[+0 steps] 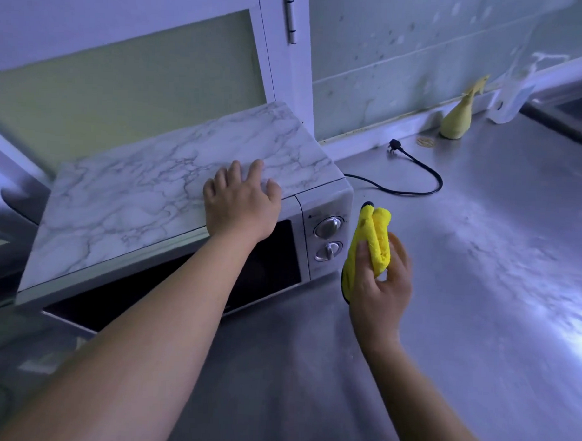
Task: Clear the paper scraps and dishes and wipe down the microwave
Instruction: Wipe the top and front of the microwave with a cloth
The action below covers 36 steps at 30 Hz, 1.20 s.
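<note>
A white microwave [145, 195] with a marble-patterned top and two silver knobs stands on the steel counter [461, 308] at the left. My left hand [240, 202] lies flat on the top's front right corner, fingers spread. My right hand [381, 283] holds a folded yellow cloth [373, 243] upright, just right of the microwave's knob panel and apart from it. The microwave's dark door is shut. No paper scraps or dishes show in this view.
The microwave's black cord and plug [416, 172] lie unplugged on the counter behind the cloth. A crumpled yellow glove [458, 117] and a white hanging object [511, 102] sit by the back wall. A sink edge [570, 108] is at the far right.
</note>
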Each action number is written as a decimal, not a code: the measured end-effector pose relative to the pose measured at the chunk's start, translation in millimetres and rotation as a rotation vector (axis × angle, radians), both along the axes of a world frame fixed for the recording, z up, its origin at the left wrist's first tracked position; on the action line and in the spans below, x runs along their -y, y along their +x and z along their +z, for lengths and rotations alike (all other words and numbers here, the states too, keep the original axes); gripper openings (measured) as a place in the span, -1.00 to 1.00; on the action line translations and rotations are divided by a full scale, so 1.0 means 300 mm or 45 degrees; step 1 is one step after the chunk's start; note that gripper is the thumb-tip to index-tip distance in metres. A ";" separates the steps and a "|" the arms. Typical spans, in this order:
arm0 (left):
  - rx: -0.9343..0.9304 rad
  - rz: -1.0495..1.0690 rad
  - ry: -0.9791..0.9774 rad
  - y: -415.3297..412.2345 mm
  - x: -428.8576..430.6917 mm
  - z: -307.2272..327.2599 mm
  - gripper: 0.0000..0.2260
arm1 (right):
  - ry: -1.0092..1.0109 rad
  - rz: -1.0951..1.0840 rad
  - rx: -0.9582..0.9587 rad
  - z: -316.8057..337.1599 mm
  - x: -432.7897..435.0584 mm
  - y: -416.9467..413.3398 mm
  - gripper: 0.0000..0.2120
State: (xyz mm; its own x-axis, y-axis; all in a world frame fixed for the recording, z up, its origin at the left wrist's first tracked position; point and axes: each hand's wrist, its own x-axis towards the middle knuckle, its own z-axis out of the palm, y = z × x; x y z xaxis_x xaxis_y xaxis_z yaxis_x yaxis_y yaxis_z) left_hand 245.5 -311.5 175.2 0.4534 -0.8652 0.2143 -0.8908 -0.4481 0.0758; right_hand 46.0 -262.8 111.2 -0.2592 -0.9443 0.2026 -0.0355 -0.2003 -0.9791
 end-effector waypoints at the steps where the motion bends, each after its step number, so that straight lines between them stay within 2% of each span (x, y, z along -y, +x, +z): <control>1: -0.002 -0.004 0.008 0.000 0.000 0.000 -0.52 | 0.008 -0.024 -0.015 0.028 0.003 0.023 -0.75; 5: -0.030 0.002 0.013 0.003 0.004 0.000 -0.51 | 0.044 -0.107 -0.021 0.096 0.011 0.119 -0.93; 7: -0.044 0.007 0.007 0.001 0.008 0.000 -0.51 | 0.044 -0.156 -0.012 0.104 0.026 0.175 -0.84; 10: -0.043 0.008 -0.011 -0.001 0.009 -0.001 -0.52 | 0.091 -0.130 -0.035 0.089 0.030 0.300 -0.61; 12: -0.047 -0.001 -0.014 0.003 0.008 -0.001 -0.53 | 0.054 -0.228 -0.056 0.047 0.017 0.375 -0.53; 16: -0.056 -0.008 -0.006 0.004 0.008 -0.007 -0.53 | -0.162 -0.396 -0.165 -0.089 0.003 0.442 -0.53; 20: -0.055 -0.003 0.010 0.007 0.012 -0.010 -0.52 | -0.194 -0.398 -0.126 -0.208 -0.014 0.472 -0.54; 22: -0.048 0.001 0.011 0.006 0.011 -0.011 -0.52 | -0.080 -0.366 -0.099 -0.267 -0.030 0.476 -0.53; 26: -0.049 0.000 0.013 0.002 0.007 -0.011 -0.51 | 0.517 -0.213 0.167 -0.396 -0.061 0.433 -0.41; 28: -0.043 0.003 0.006 0.003 0.007 -0.011 -0.51 | 0.737 -0.221 0.240 -0.435 -0.040 0.402 -0.54; 31: -0.037 0.000 0.003 0.001 0.005 -0.009 -0.51 | 0.830 -0.268 0.354 -0.447 -0.006 0.362 -0.87; 36: -0.033 0.008 -0.002 -0.001 0.004 -0.003 -0.52 | 0.910 -0.106 0.593 -0.450 0.020 0.216 -0.94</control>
State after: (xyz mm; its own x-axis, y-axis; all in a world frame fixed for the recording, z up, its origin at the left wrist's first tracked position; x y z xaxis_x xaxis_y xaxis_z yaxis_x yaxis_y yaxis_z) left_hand 245.1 -312.8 174.4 0.4644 -0.8618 0.2040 -0.8856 -0.4536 0.0997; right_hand 110.9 -269.0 -23.8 -0.2420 -0.7788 -0.5787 0.4146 0.4562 -0.7874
